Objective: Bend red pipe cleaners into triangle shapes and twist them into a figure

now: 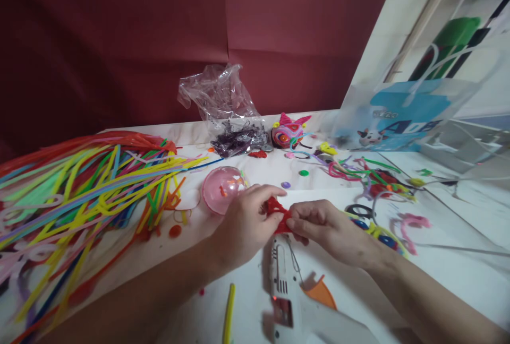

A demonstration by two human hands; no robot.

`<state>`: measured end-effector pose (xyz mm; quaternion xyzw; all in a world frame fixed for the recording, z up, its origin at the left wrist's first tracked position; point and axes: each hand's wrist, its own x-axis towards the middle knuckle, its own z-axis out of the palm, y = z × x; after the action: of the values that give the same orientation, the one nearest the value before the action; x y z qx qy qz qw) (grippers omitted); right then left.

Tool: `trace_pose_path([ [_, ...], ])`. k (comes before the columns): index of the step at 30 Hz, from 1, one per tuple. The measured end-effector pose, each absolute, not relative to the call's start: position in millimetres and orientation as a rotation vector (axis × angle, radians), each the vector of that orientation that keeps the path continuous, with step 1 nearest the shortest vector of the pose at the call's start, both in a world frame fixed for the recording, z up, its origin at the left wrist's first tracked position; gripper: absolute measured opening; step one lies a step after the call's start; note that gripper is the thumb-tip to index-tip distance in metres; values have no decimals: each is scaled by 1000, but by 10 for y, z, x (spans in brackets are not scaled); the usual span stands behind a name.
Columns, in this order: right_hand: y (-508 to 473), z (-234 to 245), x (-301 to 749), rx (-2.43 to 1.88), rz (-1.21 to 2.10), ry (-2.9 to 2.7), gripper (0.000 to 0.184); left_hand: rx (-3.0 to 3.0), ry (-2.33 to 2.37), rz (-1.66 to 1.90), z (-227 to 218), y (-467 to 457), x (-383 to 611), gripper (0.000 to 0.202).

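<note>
Between my two hands is a small piece made of red fuzzy pipe cleaner (278,213), partly hidden by the fingers. My left hand (247,222) pinches its left side, thumb below and index finger stretched above. On the right side, my right hand (319,222) grips the same piece between thumb and curled fingers. Just below them a white hot glue gun (283,275) lies on the white table, a small red light glowing on its body. An orange trigger-like part (322,293) sticks out beside it. A pink transparent bowl (217,190) with small bits inside stands left of my left hand.
A big heap of coloured pipe cleaners (99,185) covers the left. Behind are a clear plastic bag (223,100) and a pink yarn-like figure (289,132). On the right lie loose pipe cleaners (378,177) and a blue-white carrier bag (410,113). A yellow stick (229,312) lies in front.
</note>
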<state>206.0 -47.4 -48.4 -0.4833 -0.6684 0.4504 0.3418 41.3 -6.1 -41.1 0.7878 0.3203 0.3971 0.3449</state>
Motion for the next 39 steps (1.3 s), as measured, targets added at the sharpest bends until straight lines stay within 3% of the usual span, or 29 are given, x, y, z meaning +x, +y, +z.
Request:
trace_pose_path([
  [3, -498, -471, 2051, -1328, 1086, -1840, 28, 2373, 795, 946, -362, -81, 379, 15],
  [8, -516, -427, 2022, -1384, 917, -1984, 24, 2529, 824, 809, -297, -120, 389, 19],
  [17, -497, -470, 2057, -1320, 1013, -1936, 23, 2282, 857, 867, -318, -118, 418, 18],
  [25, -477, -439, 2076, -1175, 1263, -1620, 37, 1599, 893, 845, -185, -21, 379, 18],
  [31, -486, -418, 2081, -1219, 1237, -1574, 35, 1628, 869, 762, -175, -71, 405, 17],
  [39, -480, -397, 2054, -1172, 1226, -1417, 31, 1688, 809, 793, -248, -116, 399, 31],
])
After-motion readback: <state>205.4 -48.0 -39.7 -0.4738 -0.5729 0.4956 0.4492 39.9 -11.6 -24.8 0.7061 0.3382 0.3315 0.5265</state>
